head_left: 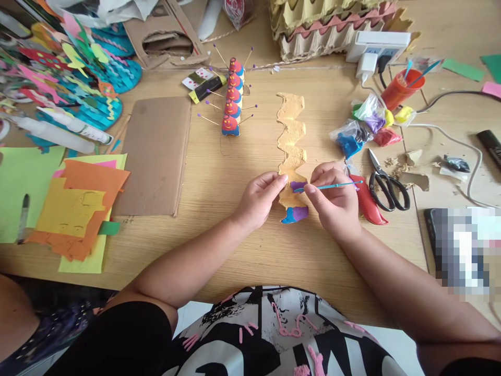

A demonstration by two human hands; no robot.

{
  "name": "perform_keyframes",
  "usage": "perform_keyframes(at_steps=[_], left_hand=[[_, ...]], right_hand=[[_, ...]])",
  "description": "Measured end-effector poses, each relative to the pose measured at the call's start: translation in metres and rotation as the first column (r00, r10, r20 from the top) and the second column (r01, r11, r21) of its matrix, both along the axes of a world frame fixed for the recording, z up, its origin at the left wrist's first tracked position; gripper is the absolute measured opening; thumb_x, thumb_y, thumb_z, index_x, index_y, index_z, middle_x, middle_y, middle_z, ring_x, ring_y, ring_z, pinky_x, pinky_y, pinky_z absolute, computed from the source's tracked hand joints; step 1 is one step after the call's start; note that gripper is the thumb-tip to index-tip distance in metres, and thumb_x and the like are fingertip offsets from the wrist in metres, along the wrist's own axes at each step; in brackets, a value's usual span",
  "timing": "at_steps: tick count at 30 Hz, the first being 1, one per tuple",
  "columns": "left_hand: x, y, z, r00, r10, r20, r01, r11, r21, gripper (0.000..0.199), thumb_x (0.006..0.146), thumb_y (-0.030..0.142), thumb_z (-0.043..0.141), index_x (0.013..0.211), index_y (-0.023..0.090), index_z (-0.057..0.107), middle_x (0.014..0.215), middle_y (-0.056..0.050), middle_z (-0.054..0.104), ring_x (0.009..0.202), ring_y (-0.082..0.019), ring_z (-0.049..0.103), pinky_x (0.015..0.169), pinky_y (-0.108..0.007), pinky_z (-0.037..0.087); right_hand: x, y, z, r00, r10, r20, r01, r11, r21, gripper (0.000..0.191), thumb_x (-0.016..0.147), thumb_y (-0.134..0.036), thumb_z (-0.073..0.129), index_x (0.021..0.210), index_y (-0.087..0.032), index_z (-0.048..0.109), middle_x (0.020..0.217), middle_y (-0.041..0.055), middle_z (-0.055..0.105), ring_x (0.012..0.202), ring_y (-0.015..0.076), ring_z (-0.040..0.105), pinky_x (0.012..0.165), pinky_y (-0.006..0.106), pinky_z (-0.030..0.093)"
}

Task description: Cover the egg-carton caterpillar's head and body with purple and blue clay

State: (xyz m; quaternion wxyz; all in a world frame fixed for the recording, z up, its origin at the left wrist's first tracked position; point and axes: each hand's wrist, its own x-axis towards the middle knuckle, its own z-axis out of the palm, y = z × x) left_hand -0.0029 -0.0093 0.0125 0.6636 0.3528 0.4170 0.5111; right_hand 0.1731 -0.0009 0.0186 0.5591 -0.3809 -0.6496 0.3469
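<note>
A strip of tan egg carton (293, 128) lies lengthwise in front of me. Its near end is coated in blue (288, 215) and purple (300, 213), apparently modelling clay. One segment farther up is a smaller purple patch (297, 185). My left hand (258, 201) is closed at the strip's left edge, thumb on top and fingers partly hidden. Between the thumb and fingers of my right hand (336, 206) is a thin blue modelling tool (332, 186), its left tip touching the purple patch. A finished caterpillar (234, 99) with red-and-blue segments and purple-tipped sticks stands beyond, to the left.
Scissors (387, 183) and a red packet (371, 206) lie right of my right hand. Bagged clay (350, 141) and an orange cup (403, 89) are behind them. Cardboard (156, 156) and coloured paper (78, 203) lie left. Egg trays (329, 31) are stacked at the back.
</note>
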Motion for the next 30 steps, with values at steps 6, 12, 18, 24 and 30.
perform_keyframes(at_steps=[6,12,18,24,30], left_hand=[[0.0,0.0,0.003,1.0,0.006,0.001,-0.006,1.0,-0.018,0.053,0.08,0.059,0.086,0.067,0.019,0.055,0.064,0.005,0.045,0.059,-0.008,0.04,0.056,-0.025,0.034],[0.0,0.001,0.006,0.996,-0.007,0.088,0.017,0.994,-0.112,0.044,0.081,0.055,0.086,0.075,0.019,0.061,0.071,0.002,0.061,0.063,-0.01,0.056,0.058,-0.025,0.045],[-0.003,0.006,0.007,0.972,-0.092,0.218,0.129,0.978,-0.163,0.031,0.091,0.05,0.077,0.102,0.022,0.076,0.106,-0.006,0.08,0.093,-0.019,0.075,0.073,-0.03,0.059],[-0.006,0.011,0.011,0.962,-0.093,0.256,0.153,0.962,-0.227,0.03,0.091,0.05,0.078,0.102,0.022,0.078,0.105,-0.006,0.08,0.094,-0.019,0.074,0.077,-0.03,0.061],[-0.006,0.01,0.015,0.976,-0.112,0.187,0.152,0.964,-0.219,0.034,0.089,0.054,0.079,0.1,0.022,0.077,0.098,-0.007,0.078,0.087,-0.02,0.072,0.072,-0.032,0.06]], right_hand=[[0.0,-0.001,0.001,1.0,-0.003,0.021,0.003,1.0,-0.022,0.028,0.094,-0.04,0.079,0.079,-0.025,0.061,0.089,0.0016,0.061,0.088,0.0195,0.061,0.086,0.04,0.051],[-0.002,0.004,-0.005,0.976,-0.099,-0.196,0.073,0.988,-0.137,0.03,0.095,-0.054,0.073,0.089,-0.028,0.063,0.084,0.0004,0.06,0.077,0.0179,0.059,0.075,0.037,0.053],[0.007,0.007,-0.003,0.998,-0.055,-0.026,0.051,0.992,-0.119,0.023,0.105,-0.048,0.061,0.11,-0.029,0.074,0.086,0.0016,0.068,0.083,0.0183,0.065,0.082,0.037,0.054],[0.016,0.011,0.003,0.972,0.077,0.221,-0.071,0.997,-0.035,0.042,0.09,-0.057,0.08,0.121,-0.029,0.075,0.102,0.0054,0.069,0.097,0.0233,0.067,0.093,0.043,0.057],[0.019,0.016,0.0,0.934,0.07,0.35,-0.082,0.996,0.019,0.049,0.09,-0.063,0.076,0.126,-0.028,0.075,0.109,0.0088,0.073,0.101,0.0261,0.069,0.095,0.046,0.058]])
